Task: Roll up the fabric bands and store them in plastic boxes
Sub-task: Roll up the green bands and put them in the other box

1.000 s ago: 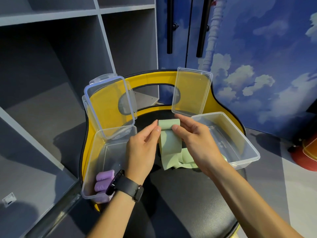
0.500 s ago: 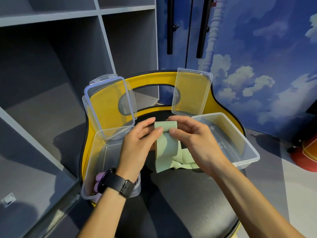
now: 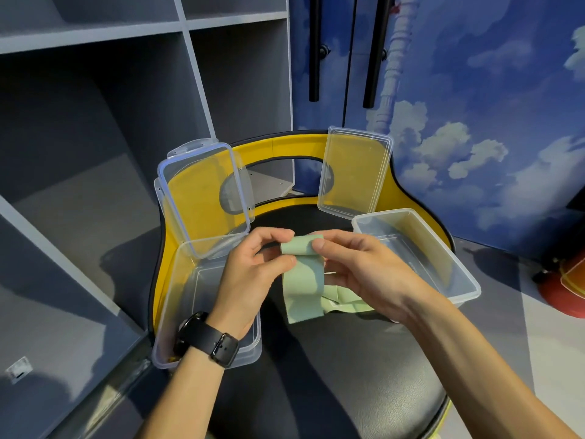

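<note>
A home-like room: grey cubby shelves (image 3: pixel 133 99), a wardrobe door (image 3: pixel 474 90) painted with clouds, a padded chair (image 3: pixel 364 391).

Both forearms enter from the bottom edge and converge toward centre frame. Left hand (image 3: pixel 253 277): back of hand toward the camera, fingers curled, thumb and forefinger pinching the left end of the band (image 3: pixel 304 274) at its rolled top. Black watch (image 3: pixel 209 339) strapped on left wrist, buckle facing up. Right hand (image 3: pixel 364 274): palm turned inward, thumb on top of the roll's right end, fingers curled beneath it. Hands sit level, close together, fingertips nearly meeting across the roll. Both arms bare.
</note>
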